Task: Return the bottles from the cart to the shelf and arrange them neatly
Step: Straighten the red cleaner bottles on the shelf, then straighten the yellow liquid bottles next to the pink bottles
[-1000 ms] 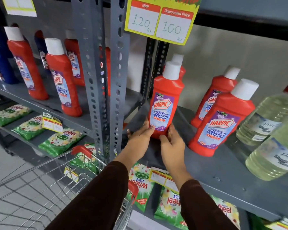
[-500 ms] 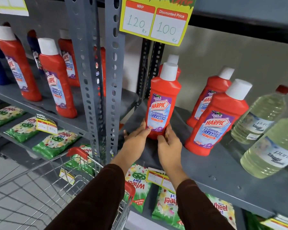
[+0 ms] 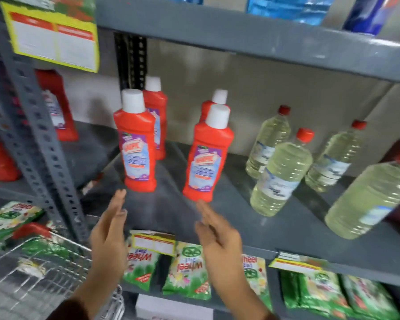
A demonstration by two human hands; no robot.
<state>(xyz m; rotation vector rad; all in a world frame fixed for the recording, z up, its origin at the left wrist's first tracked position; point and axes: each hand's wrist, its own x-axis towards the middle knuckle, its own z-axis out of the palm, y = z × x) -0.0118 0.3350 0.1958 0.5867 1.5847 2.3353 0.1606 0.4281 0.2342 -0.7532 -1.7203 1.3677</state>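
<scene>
A red cleaner bottle (image 3: 137, 144) with a white cap stands upright near the front of the grey shelf (image 3: 286, 232). A second red bottle (image 3: 207, 158) stands to its right, and two more (image 3: 157, 112) are behind them. My left hand (image 3: 110, 229) hovers open below the first bottle, apart from it. My right hand (image 3: 217, 234) is open just below the second bottle, fingertips close to its base, holding nothing. The wire cart (image 3: 32, 273) is at the lower left; nothing shows in the visible part of its basket.
Several clear bottles of pale liquid (image 3: 280, 174) stand on the right of the shelf. Green detergent packets (image 3: 185, 273) fill the shelf below. A perforated grey upright (image 3: 39, 139) divides this bay from the left one, which holds more red bottles (image 3: 58, 107).
Both hands have let go of the red bottle and pulled back toward me, fingers spread. The view has swung to the right and upward.
</scene>
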